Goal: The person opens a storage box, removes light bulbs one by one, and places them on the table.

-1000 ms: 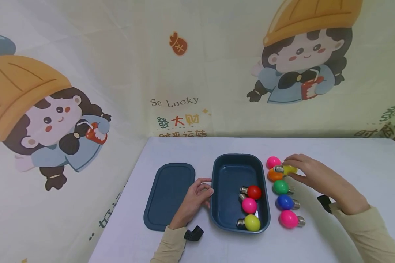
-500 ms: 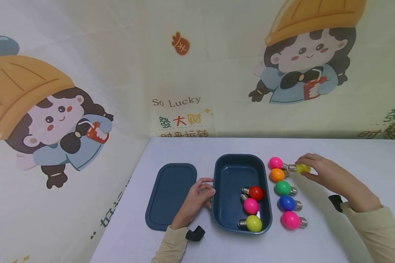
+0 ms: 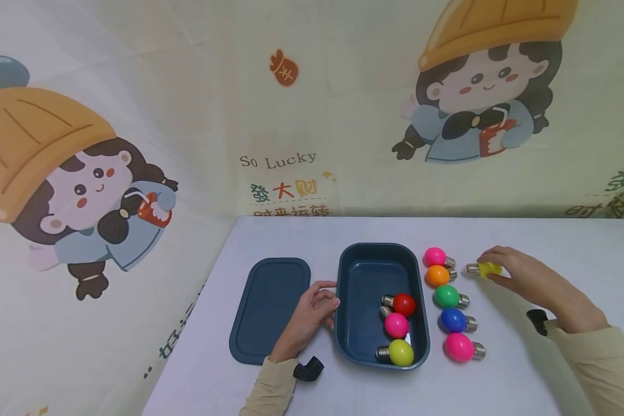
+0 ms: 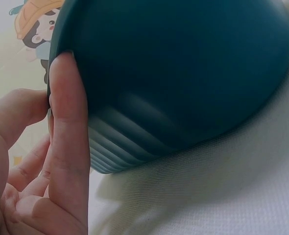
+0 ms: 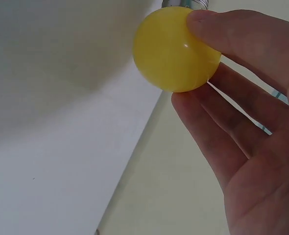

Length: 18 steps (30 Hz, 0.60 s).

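Note:
In the head view my right hand (image 3: pixel 520 278) pinches a yellow light bulb (image 3: pixel 493 269), its metal screw base pointing left. The right wrist view shows the round yellow bulb (image 5: pixel 171 54) between thumb and fingertips. My left hand (image 3: pixel 308 315) rests its fingertips against the left side of a dark blue box (image 3: pixel 341 271); the left wrist view has the fingers (image 4: pixel 68 127) along its outer wall. Inside the box lie a red bulb (image 3: pixel 404 304), a pink bulb (image 3: pixel 397 326) and a yellow-green bulb (image 3: pixel 401 353).
Right of the box runs a column of bulbs: a pink bulb (image 3: pixel 435 256), an orange bulb (image 3: pixel 438 276), a green bulb (image 3: pixel 446 296), a blue bulb (image 3: pixel 453 320) and a larger pink bulb (image 3: pixel 460 348). A flat dark blue lid (image 3: pixel 270 312) lies left of the box.
My right hand has moved the yellow bulb rightward, from over the orange bulb to a spot right of the column. My left hand stays at the box.

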Each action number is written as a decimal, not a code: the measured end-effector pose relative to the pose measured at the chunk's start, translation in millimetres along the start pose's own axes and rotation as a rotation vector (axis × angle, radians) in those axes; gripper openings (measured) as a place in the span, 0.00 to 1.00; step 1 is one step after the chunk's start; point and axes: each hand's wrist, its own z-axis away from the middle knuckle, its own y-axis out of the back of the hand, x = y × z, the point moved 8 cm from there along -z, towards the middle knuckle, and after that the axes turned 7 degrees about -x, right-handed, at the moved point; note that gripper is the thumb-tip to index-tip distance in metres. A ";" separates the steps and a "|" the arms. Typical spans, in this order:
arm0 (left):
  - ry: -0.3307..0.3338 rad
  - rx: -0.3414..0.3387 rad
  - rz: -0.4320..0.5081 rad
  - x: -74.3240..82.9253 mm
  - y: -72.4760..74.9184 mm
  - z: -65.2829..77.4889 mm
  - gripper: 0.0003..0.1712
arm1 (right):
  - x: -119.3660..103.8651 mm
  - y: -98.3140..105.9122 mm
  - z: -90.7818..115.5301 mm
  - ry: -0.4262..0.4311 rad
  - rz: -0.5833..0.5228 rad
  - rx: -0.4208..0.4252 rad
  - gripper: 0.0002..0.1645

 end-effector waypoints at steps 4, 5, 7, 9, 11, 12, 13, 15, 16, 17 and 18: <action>0.004 0.002 0.001 -0.1 0.1 -0.5 0.27 | 3.1 -1.2 1.6 0.006 0.003 0.008 0.20; 0.005 0.004 0.001 -0.1 0.1 -0.4 0.27 | 3.7 -1.7 1.8 0.007 0.002 0.008 0.20; 0.007 0.006 0.002 -0.3 0.1 -0.5 0.27 | 4.9 -2.6 2.0 0.005 0.003 0.007 0.20; 0.008 0.006 0.004 -0.4 -0.1 -0.6 0.27 | 6.1 -3.3 2.2 0.000 0.005 0.005 0.20; 0.005 0.004 0.009 -0.5 -0.1 -0.9 0.27 | 7.6 -4.2 2.2 -0.006 0.005 0.001 0.20; 0.005 0.003 0.011 -0.9 0.0 -1.2 0.27 | 8.2 -4.5 2.1 -0.006 0.006 0.001 0.21; 0.003 0.000 0.013 -1.1 0.0 -1.3 0.27 | 8.8 -4.8 2.1 -0.007 0.006 -0.001 0.21; 0.001 -0.001 0.015 -1.3 0.3 -1.4 0.27 | 9.7 -5.1 1.8 -0.012 0.007 -0.001 0.21; 0.000 -0.001 0.016 -1.4 0.4 -1.5 0.27 | 9.8 -5.2 1.6 -0.013 0.005 -0.002 0.21; 0.000 -0.001 0.015 -1.7 0.5 -1.6 0.27 | 9.5 -5.3 1.4 -0.016 0.006 -0.003 0.21; 0.000 -0.001 0.013 -2.0 0.7 -1.7 0.27 | 9.4 -5.2 1.2 -0.014 0.006 -0.001 0.21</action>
